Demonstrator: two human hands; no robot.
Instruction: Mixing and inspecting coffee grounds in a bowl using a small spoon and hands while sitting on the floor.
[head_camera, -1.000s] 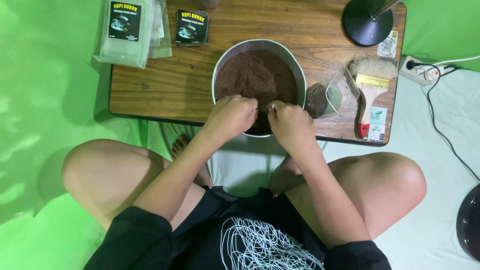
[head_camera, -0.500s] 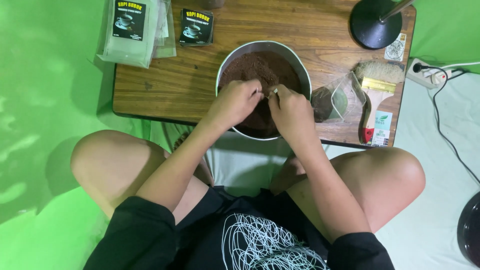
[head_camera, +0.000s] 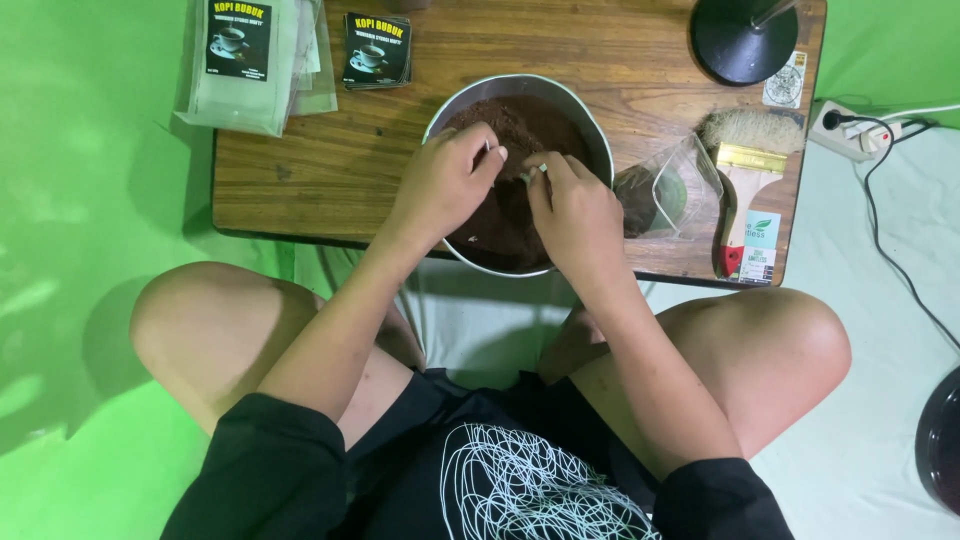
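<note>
Head view. My left hand and right hand meet over the metal bowl of dark brown powder, which sits at the near edge of the wooden counter, likely so both wrists can reach in from my seat. The fingers of each hand are drawn together, apparently pinching one small, pale object between them above the powder; what it is I cannot tell. At 3 o'clock from the bowl lies a clear pouch, then a flat paintbrush. At 10 o'clock lie label cards and a stack of empty pouches; at 1 o'clock stands a black round stand base.
</note>
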